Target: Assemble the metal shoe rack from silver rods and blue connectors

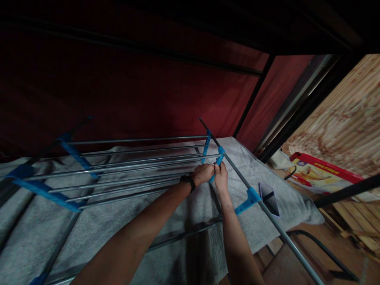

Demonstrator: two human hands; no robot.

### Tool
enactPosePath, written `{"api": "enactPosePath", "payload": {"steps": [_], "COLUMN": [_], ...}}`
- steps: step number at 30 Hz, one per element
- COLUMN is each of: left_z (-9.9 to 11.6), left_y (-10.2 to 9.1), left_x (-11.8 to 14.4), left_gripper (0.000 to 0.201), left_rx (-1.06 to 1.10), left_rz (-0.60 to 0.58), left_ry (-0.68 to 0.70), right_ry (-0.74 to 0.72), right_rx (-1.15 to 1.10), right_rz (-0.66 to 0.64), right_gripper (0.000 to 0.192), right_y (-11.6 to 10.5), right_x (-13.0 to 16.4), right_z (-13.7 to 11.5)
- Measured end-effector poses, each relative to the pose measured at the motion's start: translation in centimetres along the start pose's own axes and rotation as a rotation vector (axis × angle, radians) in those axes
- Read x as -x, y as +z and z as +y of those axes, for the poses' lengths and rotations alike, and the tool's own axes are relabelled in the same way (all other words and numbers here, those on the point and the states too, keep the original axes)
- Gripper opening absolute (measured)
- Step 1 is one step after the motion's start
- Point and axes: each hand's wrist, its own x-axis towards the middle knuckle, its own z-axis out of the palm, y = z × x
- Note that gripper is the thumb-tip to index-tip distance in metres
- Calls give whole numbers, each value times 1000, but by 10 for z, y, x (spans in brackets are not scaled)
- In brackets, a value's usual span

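A rack of thin metal rods (139, 161) and blue plastic brackets lies across a grey fleecy cloth (237, 152). My left hand (203, 173), a dark watch on its wrist, is closed at the rods' right ends; its fingertips are partly hidden. Right beside it, my right hand (221, 176) pinches the blue bracket (219, 158) between thumb and fingers. This bracket sits on a long metal pole (237, 171) running down to the lower right. Another blue bracket (248, 200) is fixed lower on the same pole. On the left, a blue bracket (44, 190) holds the rods' other ends.
A dark red panel (148, 95) with black frame bars rises behind the rack. A small open purple-edged box (269, 199) lies right of the pole. Farther right are a red and yellow carton (323, 172), wooden slats (360, 215) and a curved black tube (323, 251).
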Motion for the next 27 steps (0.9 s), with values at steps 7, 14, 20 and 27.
{"api": "enactPosePath", "payload": {"steps": [7, 14, 20, 27], "left_z": [-5, 0, 5, 9], "left_y": [1, -7, -14, -11], "left_x": [-3, -1, 0, 2], "left_gripper": [30, 30, 32, 39], "left_rx": [-24, -40, -70, -116], "left_rz": [-16, -41, -71, -49], "left_ry": [27, 18, -7, -51], "right_ry": [-14, 9, -2, 198], "right_rx": [-26, -19, -78, -397], "right_rz": [-51, -65, -73, 29], "right_gripper": [34, 34, 38, 41], "right_y": [-9, -12, -14, -4], "right_x": [-1, -5, -4, -7], "right_z": [-6, -1, -5, -9]}}
